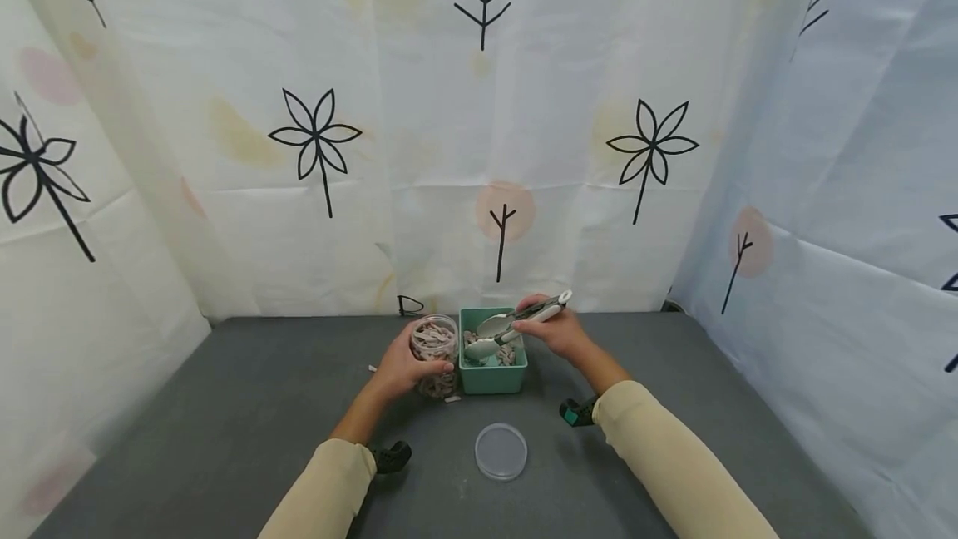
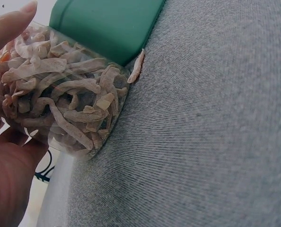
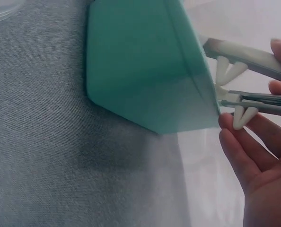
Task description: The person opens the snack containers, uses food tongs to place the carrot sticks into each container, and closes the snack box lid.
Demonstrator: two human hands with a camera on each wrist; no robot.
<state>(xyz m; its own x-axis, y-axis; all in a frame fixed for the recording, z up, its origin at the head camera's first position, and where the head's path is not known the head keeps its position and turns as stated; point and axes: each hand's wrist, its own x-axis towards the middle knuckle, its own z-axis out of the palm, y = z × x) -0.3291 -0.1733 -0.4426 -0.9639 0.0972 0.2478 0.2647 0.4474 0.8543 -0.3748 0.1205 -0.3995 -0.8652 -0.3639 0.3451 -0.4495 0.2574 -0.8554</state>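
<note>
My left hand grips a clear jar, its thumb across the near side. Pale, twisted dried strips fill much of the jar, which stands against the left side of a green plastic bin. More such pieces lie inside the bin, partly hidden by the tongs. In my right hand is a pair of tongs with whitish, spoon-shaped ends. Those ends stand apart over and within the bin's opening. The right wrist view shows the fingers round the tongs' arms, beside the bin's rim.
A round clear lid lies on the grey tabletop in front of the bin. One loose strip rests beside the jar and bin, and another small piece is left of the jar. Patterned white cloth hangs around the table.
</note>
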